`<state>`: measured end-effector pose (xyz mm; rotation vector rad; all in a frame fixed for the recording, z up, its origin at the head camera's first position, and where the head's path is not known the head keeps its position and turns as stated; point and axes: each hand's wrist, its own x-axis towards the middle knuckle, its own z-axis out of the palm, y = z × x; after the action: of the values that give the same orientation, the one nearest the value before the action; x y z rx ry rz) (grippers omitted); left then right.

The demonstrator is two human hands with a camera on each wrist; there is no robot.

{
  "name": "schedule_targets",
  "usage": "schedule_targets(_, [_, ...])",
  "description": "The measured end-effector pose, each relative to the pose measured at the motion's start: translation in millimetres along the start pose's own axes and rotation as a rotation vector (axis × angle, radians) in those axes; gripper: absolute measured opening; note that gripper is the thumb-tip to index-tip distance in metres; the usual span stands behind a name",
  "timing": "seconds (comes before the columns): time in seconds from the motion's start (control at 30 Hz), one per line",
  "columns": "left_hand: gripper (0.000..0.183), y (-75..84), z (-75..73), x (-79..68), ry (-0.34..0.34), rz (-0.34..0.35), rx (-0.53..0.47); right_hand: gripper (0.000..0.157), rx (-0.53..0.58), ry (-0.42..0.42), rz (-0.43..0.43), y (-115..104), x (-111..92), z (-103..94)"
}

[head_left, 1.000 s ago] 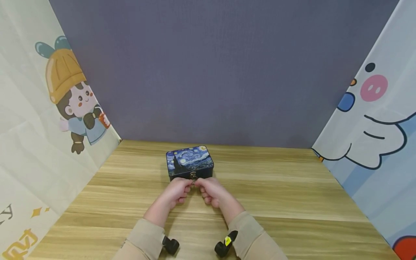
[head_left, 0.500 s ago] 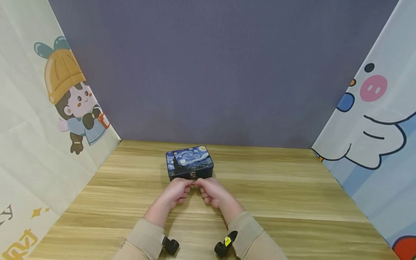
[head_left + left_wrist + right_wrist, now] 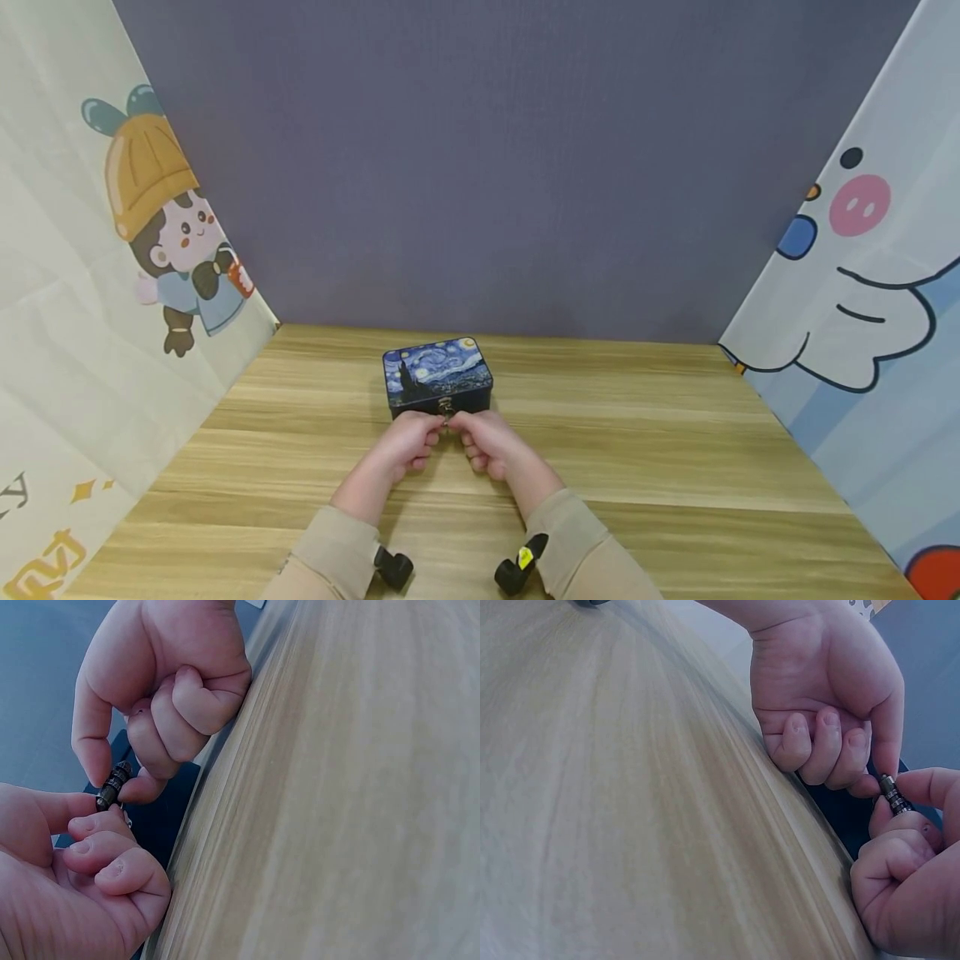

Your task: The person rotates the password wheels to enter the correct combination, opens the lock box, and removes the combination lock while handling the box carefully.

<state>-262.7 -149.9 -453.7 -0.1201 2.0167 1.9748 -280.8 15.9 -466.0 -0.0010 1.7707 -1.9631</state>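
A small tin box [image 3: 437, 371] with a swirling blue night-sky painting on its lid sits closed on the table, its brass-coloured latch [image 3: 446, 406] facing me. At that latch is a small dark cylindrical combination lock [image 3: 114, 785] with ringed number dials, seen close up in both wrist views. The thumb and forefinger of my left hand [image 3: 409, 438] pinch one end of it. My right hand [image 3: 491, 443] pinches the other end in the same way. On both hands the other fingers are curled in, close to the tabletop. Fingers partly hide the lock and the box's lower front.
Under everything lies a wood-grain table [image 3: 637, 442]. A grey-purple panel [image 3: 495, 167] rises behind the box. White cartoon-printed sheets flank the table, one left [image 3: 60, 250] and one right [image 3: 915, 333]. A small black device [image 3: 393, 568] is fixed at each sleeve cuff.
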Motion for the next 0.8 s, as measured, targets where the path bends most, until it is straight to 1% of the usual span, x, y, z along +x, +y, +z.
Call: schedule_targets(0.8, [0.024,-0.6,-0.4,0.9,-0.009,0.0,-0.001,0.028,0.007,-0.002,0.002,0.8,1.5,-0.7])
